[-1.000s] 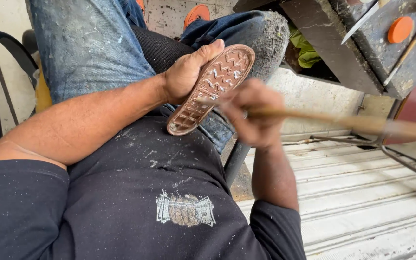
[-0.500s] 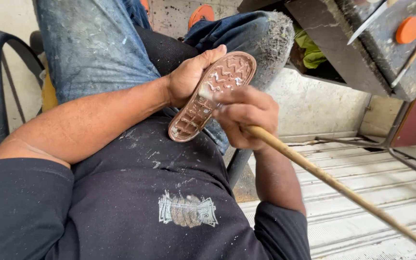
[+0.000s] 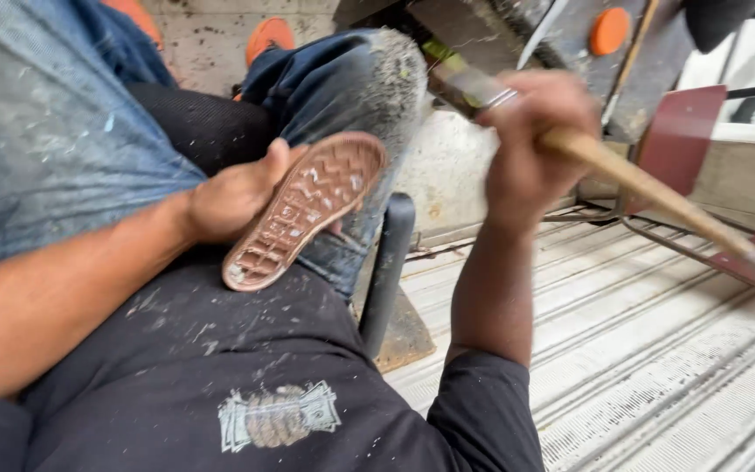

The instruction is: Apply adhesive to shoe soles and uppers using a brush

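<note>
Now lifting the brush (image 3: 482,87) off the tread.
Left hand (image 3: 233,197) gripping the shoe sole (image 3: 308,210); right hand (image 3: 535,144) clenching the long wooden-handled brush, raised away.

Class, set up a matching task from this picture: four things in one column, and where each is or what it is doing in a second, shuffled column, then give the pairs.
1. shoe sole
2. wooden-handled brush
3. left hand
4. orange disc

A. gripped in the right hand
B. on the grey frame at top
C. lying tread-up over the lap
D. holding the sole's edge

Pairs: 1-C, 2-A, 3-D, 4-B
</note>
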